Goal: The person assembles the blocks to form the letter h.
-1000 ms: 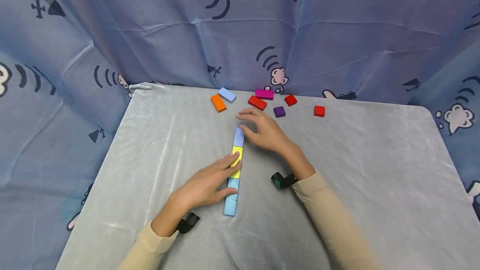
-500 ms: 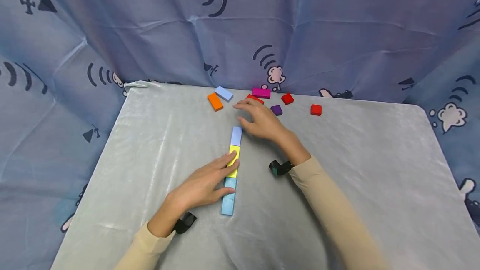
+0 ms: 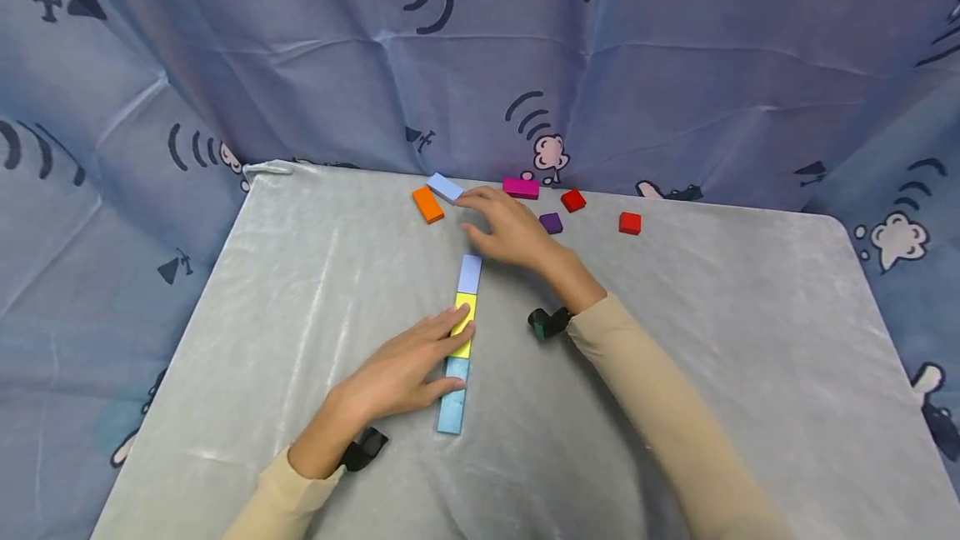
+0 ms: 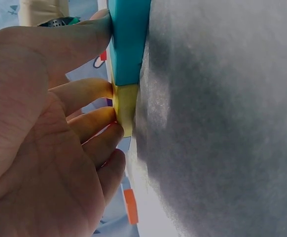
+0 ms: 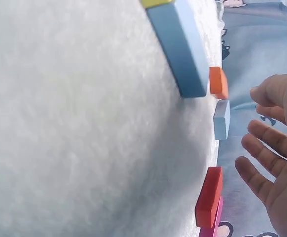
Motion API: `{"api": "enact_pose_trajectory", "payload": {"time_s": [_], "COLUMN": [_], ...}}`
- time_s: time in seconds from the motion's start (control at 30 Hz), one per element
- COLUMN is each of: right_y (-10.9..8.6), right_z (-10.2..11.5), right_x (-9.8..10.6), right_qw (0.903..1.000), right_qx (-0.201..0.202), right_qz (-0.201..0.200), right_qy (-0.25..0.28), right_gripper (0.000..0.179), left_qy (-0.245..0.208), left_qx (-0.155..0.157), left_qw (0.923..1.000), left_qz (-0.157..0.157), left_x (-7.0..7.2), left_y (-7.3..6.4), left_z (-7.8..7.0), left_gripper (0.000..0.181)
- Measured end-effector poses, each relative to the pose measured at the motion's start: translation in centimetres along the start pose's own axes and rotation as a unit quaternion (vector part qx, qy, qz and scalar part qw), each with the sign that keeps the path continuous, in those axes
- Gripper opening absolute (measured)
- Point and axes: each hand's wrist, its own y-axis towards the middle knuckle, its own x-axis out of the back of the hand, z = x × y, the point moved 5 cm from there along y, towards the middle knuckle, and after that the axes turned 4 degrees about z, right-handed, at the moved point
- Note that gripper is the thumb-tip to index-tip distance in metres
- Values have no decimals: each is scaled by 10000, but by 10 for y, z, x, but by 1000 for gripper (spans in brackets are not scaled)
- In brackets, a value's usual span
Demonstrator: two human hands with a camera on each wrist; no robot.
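A straight row on the table joins a light blue block [image 3: 469,273], a yellow block [image 3: 462,349] and a sky-blue block [image 3: 452,413] end to end. My left hand [image 3: 397,365] rests against it, fingertips on the yellow block and thumb on the sky-blue one. Beyond the row's far end, my right hand [image 3: 513,227] hovers with loosely bent fingers and nothing in its grasp. It hides a long red block [image 5: 209,196], which the right wrist view shows. In the head view its fingertips appear beside a pale blue block [image 3: 445,187]; an orange block [image 3: 428,205] lies left of that.
Along the table's far side lie a magenta block [image 3: 521,187], a purple block [image 3: 551,223], a small red block [image 3: 573,200] and another red block [image 3: 630,223] farther right. A patterned blue curtain [image 3: 660,107] hangs behind the grey cloth-covered table [image 3: 750,357].
My right hand has left the far end of the row and moved away and left, now covering the long red block. The left hand keeps its place on the row; the head view shifts slightly.
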Motion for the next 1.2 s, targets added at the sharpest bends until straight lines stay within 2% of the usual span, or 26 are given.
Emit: {"api": "enact_pose_trajectory", "payload": {"time_s": [0.17, 0.37, 0.7, 0.93, 1.2], "right_y": [11, 34, 64, 74, 74], "right_z": [-3, -5, -7, -5, -8], "right_x": [-4, -11, -13, -19, -19], "right_qw": [9998, 9985, 9981, 9970, 9958], "right_qx": [0, 99, 200, 375, 191], "right_qz": [176, 397, 197, 493, 638], "right_qy": [-113, -376, -553, -454, -622], "right_gripper": [44, 46, 47, 52, 53], "left_qy": [-14, -7, 57, 60, 32], "left_qx": [32, 11, 50, 53, 51], "left_qw": [10000, 10000, 10000, 9999, 10000], "left_qz": [31, -4, -34, -64, -66], "left_x": [0, 0, 2, 1, 1], "left_y": [0, 0, 0, 0, -1], "left_z": [0, -1, 1, 0, 0], "left_gripper": [76, 76, 76, 76, 76]}}
